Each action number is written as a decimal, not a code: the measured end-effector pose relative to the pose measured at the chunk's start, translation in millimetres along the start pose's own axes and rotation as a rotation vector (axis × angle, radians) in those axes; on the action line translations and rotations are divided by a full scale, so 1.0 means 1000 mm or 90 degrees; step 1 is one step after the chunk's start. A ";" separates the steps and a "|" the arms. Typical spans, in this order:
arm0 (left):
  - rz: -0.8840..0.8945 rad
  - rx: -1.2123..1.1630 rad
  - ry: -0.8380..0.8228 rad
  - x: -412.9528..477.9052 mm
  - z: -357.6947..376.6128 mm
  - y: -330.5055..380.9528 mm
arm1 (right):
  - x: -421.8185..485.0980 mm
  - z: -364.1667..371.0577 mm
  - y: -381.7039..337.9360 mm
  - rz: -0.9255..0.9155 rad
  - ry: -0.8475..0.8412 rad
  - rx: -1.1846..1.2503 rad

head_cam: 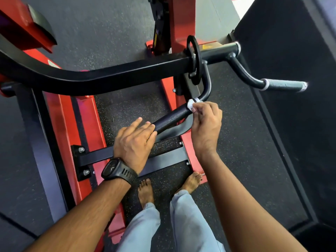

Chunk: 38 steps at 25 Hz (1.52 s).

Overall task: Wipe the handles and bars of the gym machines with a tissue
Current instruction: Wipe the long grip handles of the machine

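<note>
While left [134, 142] flat, right [206, 124] around tissue [190, 104]

Tissue [190, 104] is mostly buried in the right hand [207, 124], the handle [172, 118] end is covered by the left hand [133, 140], and the yellow warning sticker [205, 47] is blurred past reading.

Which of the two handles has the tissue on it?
The black handle nearer the person: the right hand pinches the tissue against its upper end, the left hand rests on its lower end. The grey handle is untouched.
</note>
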<state>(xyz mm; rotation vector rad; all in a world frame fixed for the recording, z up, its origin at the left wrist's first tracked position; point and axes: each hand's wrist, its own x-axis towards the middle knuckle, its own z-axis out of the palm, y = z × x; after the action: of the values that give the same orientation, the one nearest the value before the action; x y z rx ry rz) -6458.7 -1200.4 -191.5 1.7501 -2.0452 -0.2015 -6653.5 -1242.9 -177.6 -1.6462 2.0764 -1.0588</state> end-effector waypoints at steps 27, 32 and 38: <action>0.328 0.008 0.010 0.217 0.156 0.237 | 0.156 -0.118 0.180 -0.025 0.181 -0.048; 0.328 -0.012 0.026 0.215 0.160 0.237 | 0.170 -0.128 0.191 -0.029 0.167 -0.065; 0.330 -0.028 0.042 0.213 0.163 0.235 | 0.172 -0.135 0.198 -0.110 0.107 -0.121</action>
<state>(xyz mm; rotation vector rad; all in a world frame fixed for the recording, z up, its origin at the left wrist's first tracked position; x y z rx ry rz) -6760.4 -1389.7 -197.1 1.1309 -2.3396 -0.0264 -6933.0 -1337.6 -184.8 -1.9185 2.2346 -1.1173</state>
